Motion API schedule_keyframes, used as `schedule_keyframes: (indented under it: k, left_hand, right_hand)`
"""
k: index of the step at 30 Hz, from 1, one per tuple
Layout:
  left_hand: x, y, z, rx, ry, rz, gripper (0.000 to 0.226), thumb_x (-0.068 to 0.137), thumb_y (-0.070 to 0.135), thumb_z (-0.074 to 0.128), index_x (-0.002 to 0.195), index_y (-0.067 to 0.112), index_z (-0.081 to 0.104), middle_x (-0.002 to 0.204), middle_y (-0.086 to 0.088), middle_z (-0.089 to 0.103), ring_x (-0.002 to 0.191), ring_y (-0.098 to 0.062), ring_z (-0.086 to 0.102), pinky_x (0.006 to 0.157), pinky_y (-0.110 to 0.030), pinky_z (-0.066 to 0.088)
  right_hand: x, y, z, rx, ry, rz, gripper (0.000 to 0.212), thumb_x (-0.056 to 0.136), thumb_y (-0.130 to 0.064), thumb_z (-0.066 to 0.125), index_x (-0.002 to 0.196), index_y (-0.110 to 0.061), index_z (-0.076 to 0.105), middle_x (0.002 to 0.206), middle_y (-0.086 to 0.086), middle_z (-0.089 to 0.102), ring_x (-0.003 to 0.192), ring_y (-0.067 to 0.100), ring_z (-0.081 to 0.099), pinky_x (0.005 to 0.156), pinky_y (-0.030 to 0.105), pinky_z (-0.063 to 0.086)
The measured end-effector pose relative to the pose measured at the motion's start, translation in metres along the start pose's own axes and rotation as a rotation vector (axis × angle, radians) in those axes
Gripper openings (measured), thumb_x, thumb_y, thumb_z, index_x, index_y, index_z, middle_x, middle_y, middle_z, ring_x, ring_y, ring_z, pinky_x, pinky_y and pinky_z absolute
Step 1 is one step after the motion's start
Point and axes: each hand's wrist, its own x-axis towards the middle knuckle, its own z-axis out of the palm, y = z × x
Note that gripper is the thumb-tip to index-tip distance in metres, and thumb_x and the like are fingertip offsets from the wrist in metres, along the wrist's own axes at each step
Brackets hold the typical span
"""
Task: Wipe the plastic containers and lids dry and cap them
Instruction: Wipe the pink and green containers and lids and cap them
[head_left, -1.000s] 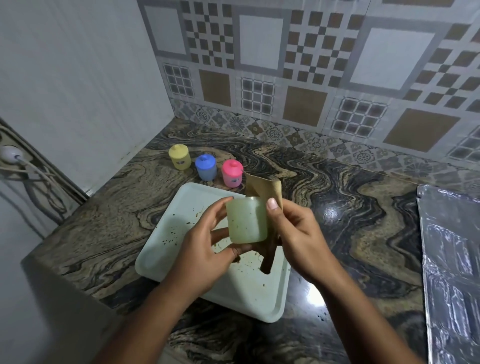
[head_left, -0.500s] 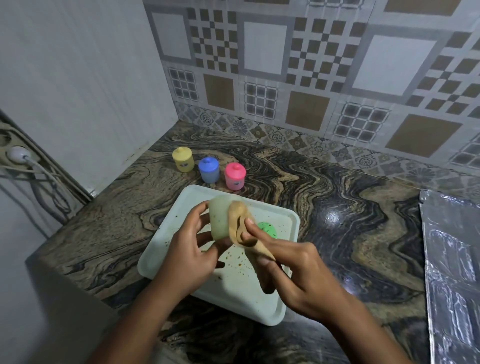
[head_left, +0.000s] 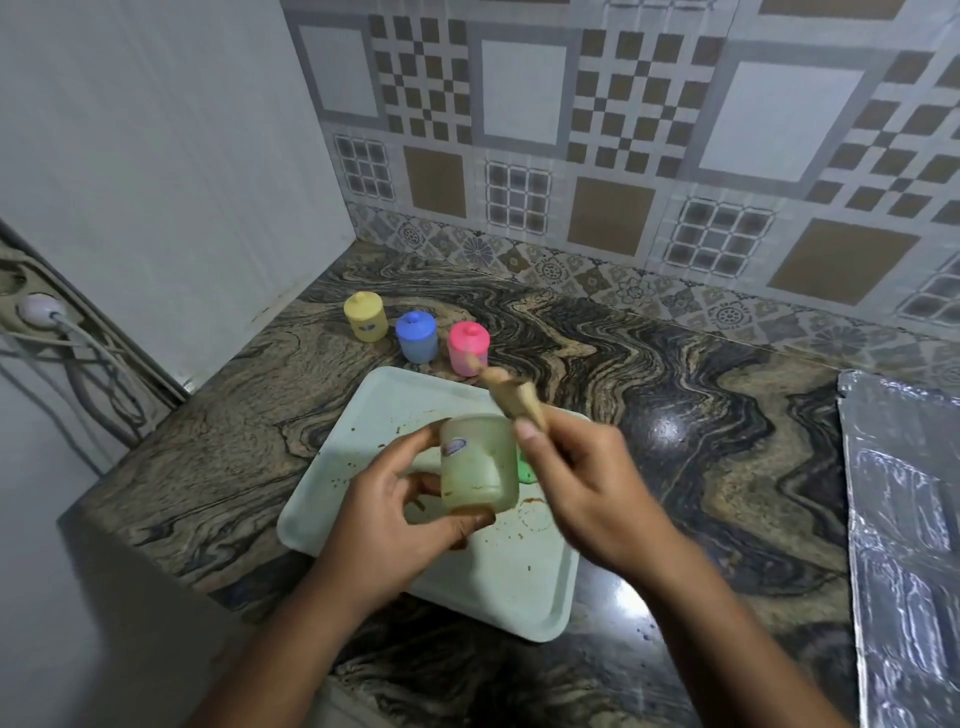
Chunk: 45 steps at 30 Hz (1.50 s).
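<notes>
View from above a marbled tabletop (head_left: 675, 415) in a tiled corner. The left hand (head_left: 395, 514) grips a pale green see-through container (head_left: 478, 462), thumb on its near side and fingers curled round the far side, holding it over a white tray (head_left: 363, 415) flecked w/ brown specks. The right hand (head_left: 587, 488) pinches a bunched tan cloth (head_left: 514, 400) between thumb and fingers; the cloth sticks up just beside the container's upper right edge and is blurred. A green lid (head_left: 525, 470) lies on the tray, mostly hidden behind the container. Beyond the tray stand 3 capped containers in a row: yellow container (head_left: 365, 317), blue container (head_left: 415, 338), pink container (head_left: 468, 347). At far right lies a foil sheet (head_left: 909, 519). At far left, a white plug (head_left: 39, 312) w/ cable.
</notes>
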Motion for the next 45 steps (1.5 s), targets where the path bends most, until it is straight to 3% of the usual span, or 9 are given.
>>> schedule_keyframes:
  k: [3,7,13,20,24,29,37,42,45]
  left_hand:
    - [-0.001,0.003,0.001,0.09,0.021,0.009,0.066,0.063,0.028,0.091,0.122,0.04,0.063,0.123,0.01,0.067,0.098,-0.03,0.069,0.061,-0.051,0.062]
    - [0.003,0.004,-0.009,0.069,0.085,-0.005,0.064,0.069,0.02,0.087,0.126,0.029,0.061,0.117,0.011,0.069,0.096,-0.024,0.073,0.06,-0.049,0.062]
    - [0.009,0.001,-0.025,0.049,0.167,-0.018,0.068,0.062,0.007,0.086,0.111,0.042,0.055,0.125,0.012,0.065,0.099,-0.023,0.073,0.062,-0.042,0.061]
    - [0.0,0.005,-0.017,0.014,0.102,-0.028,0.09,0.067,-0.006,0.086,0.137,0.041,0.053,0.13,0.023,0.058,0.097,-0.023,0.073,0.055,-0.046,0.061]
    - [-0.004,0.001,-0.009,0.099,0.078,-0.008,0.095,0.062,0.002,0.091,0.141,0.034,0.05,0.13,0.016,0.06,0.097,-0.02,0.072,0.061,-0.045,0.062]
    - [-0.001,0.0,-0.008,0.259,0.058,0.072,0.071,0.063,0.015,0.094,0.125,0.03,0.064,0.124,0.007,0.066,0.092,-0.018,0.074,0.076,-0.045,0.062]
    - [0.001,-0.002,-0.006,0.175,0.089,0.023,0.068,0.06,0.012,0.094,0.121,0.026,0.066,0.121,0.007,0.068,0.097,-0.014,0.072,0.07,-0.049,0.062]
    - [0.007,-0.003,-0.013,0.135,0.116,-0.06,0.072,0.063,0.003,0.092,0.121,0.033,0.062,0.121,0.004,0.069,0.094,-0.016,0.074,0.061,-0.053,0.062]
    - [0.01,-0.001,-0.02,0.093,0.082,-0.089,0.069,0.058,0.014,0.089,0.114,0.042,0.058,0.13,0.017,0.061,0.097,-0.017,0.074,0.061,-0.057,0.061]
  right_hand:
    - [-0.003,0.007,0.008,-0.147,-0.123,-0.126,0.042,0.104,-0.015,0.051,0.145,-0.01,0.056,0.15,0.003,0.054,0.146,0.008,0.041,0.117,0.031,0.04]
    - [-0.018,0.009,0.017,-0.147,-0.151,-0.211,0.044,0.106,-0.027,0.047,0.146,-0.008,0.054,0.152,0.014,0.051,0.151,0.015,0.031,0.117,0.042,0.042]
    - [-0.045,0.023,0.004,-0.068,-0.201,-0.158,0.034,0.104,-0.023,0.049,0.13,-0.014,0.07,0.117,-0.025,0.071,0.117,-0.003,0.064,0.097,0.022,0.053]
    - [-0.026,0.026,-0.001,0.52,0.314,0.187,0.073,0.087,-0.066,0.065,0.089,0.007,0.066,0.076,0.025,0.06,0.075,0.031,0.053,0.066,0.053,0.042]
    - [-0.002,0.008,0.003,0.31,0.252,0.082,0.051,0.099,-0.044,0.051,0.076,0.001,0.053,0.06,0.024,0.046,0.052,0.033,0.043,0.048,0.054,0.037]
    - [0.0,0.006,0.014,-0.112,-0.123,-0.075,0.034,0.103,-0.015,0.053,0.135,-0.014,0.066,0.145,-0.009,0.056,0.126,0.006,0.06,0.102,0.02,0.048]
    - [-0.018,0.018,0.011,-0.176,-0.164,-0.202,0.04,0.103,-0.012,0.054,0.143,-0.006,0.057,0.156,0.008,0.044,0.15,0.012,0.033,0.122,0.029,0.032]
    - [-0.037,0.026,0.003,-0.19,-0.212,-0.248,0.038,0.103,-0.016,0.054,0.14,-0.01,0.061,0.144,0.0,0.061,0.139,0.009,0.051,0.114,0.025,0.043]
    - [-0.048,0.032,-0.001,0.029,-0.193,0.001,0.038,0.104,-0.039,0.05,0.122,-0.016,0.074,0.084,0.006,0.071,0.074,0.01,0.066,0.073,0.034,0.057]
